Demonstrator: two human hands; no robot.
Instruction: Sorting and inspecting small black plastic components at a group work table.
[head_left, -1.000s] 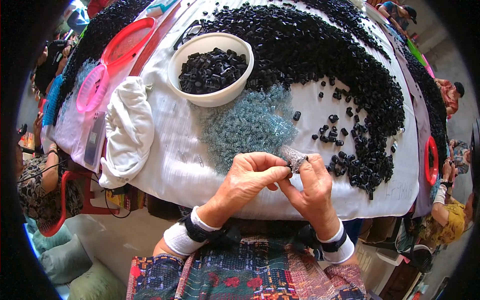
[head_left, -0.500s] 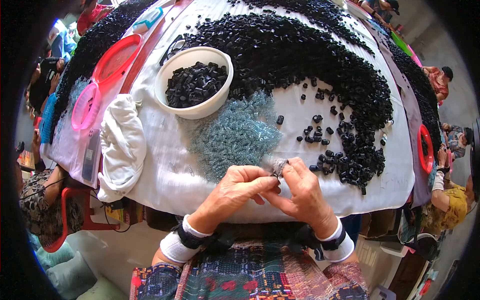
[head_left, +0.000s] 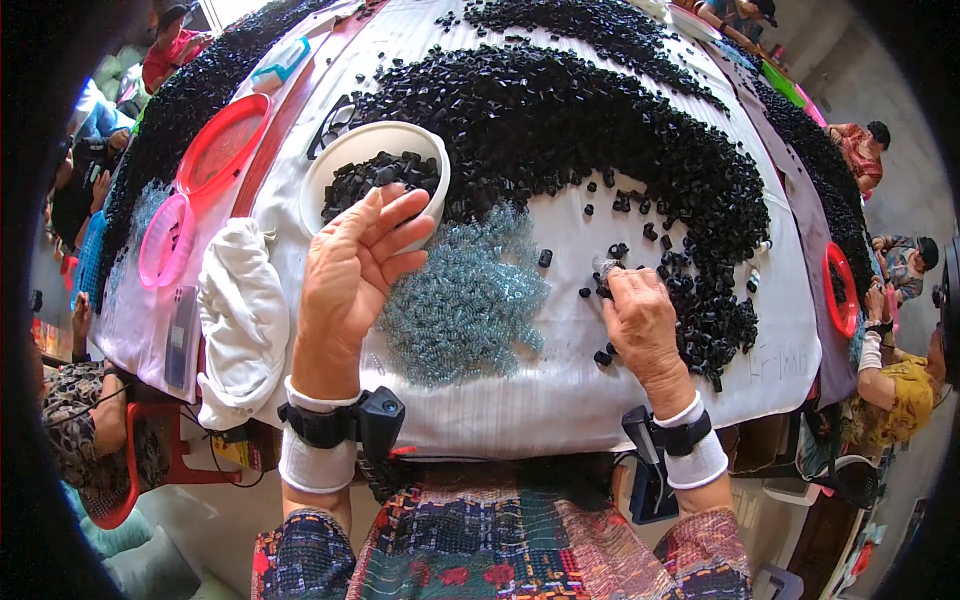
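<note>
My left hand (head_left: 352, 268) hovers with fingers spread over the near rim of a white bowl (head_left: 325, 180) that holds small black plastic parts. No part shows in its fingers. My right hand (head_left: 640, 318) rests on the white-covered table (head_left: 560, 390), its fingertips pinched on a small black part with a metal spring (head_left: 603, 268). A heap of small silvery-blue springs (head_left: 465, 295) lies between my hands. A long curved bank of black parts (head_left: 620, 140) runs beyond, with several loose ones (head_left: 625, 225) near my right hand.
A crumpled white cloth (head_left: 240, 310) lies at the table's left edge. Red (head_left: 225, 145) and pink (head_left: 165, 240) trays sit on the neighbouring table at left. A red tray (head_left: 838, 288) sits at right. Other people sit at left and right.
My hands were together at the near edge working one piece. Now the left hand has opened and moved up to the bowl, and the right hand has moved toward the loose black parts.
</note>
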